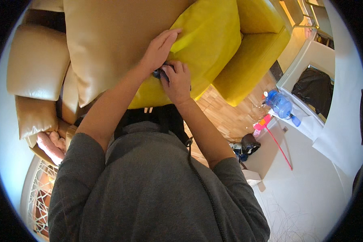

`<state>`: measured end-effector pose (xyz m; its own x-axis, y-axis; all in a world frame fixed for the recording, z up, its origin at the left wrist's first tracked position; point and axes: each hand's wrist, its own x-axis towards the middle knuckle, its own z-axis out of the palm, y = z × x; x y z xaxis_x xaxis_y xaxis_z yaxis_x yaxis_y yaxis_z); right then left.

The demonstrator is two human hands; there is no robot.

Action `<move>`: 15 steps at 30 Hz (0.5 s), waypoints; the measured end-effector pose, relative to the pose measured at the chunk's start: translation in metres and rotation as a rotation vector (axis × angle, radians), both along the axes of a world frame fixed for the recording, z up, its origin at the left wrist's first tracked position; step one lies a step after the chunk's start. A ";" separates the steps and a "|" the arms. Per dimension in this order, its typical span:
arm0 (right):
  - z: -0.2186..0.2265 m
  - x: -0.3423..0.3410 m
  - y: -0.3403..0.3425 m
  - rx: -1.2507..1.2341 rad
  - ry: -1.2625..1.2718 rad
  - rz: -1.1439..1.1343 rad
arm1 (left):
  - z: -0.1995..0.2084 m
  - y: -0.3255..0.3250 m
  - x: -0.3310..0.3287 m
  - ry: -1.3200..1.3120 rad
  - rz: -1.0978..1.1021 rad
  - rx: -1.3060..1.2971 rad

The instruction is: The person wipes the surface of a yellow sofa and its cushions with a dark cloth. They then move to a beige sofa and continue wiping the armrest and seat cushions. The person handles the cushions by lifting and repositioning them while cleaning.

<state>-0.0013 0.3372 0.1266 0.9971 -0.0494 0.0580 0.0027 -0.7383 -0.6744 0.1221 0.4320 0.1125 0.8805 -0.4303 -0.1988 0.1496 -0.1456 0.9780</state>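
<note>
My left hand (pixel 159 49) lies flat, fingers together, on the edge of a yellow cushion (pixel 205 36) where it meets a large tan leather cushion (pixel 109 36). My right hand (pixel 176 80) is curled around a small dark object (pixel 157 74) pressed against the yellow cushion just below the left hand. What the dark object is cannot be made out. Both forearms rise from my grey sweatshirt (pixel 149 189).
A tan leather armchair (pixel 36 68) stands at the left, a yellow armchair (pixel 254 52) at the right on wooden flooring. A blue water bottle (pixel 279 104), a pink-handled mop (pixel 276 139), a dark bag (pixel 249 143) and a black sack (pixel 314 86) lie to the right.
</note>
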 end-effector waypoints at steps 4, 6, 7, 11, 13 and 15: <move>0.010 0.014 -0.015 0.043 -0.061 -0.008 | -0.002 0.001 0.017 0.074 -0.095 0.016; 0.014 0.032 -0.021 -0.017 -0.105 -0.044 | -0.003 0.001 0.025 0.133 -0.159 0.044; 0.012 0.036 -0.017 -0.067 -0.073 -0.043 | -0.005 -0.001 0.032 0.151 -0.189 0.062; 0.002 0.023 0.006 -0.187 0.059 0.061 | -0.017 -0.006 0.040 0.140 -0.264 0.188; 0.002 0.008 0.015 -0.174 0.086 0.111 | -0.021 -0.008 0.037 0.125 -0.259 0.177; 0.001 0.007 0.012 -0.060 0.075 0.158 | -0.023 -0.009 0.035 0.114 -0.248 0.156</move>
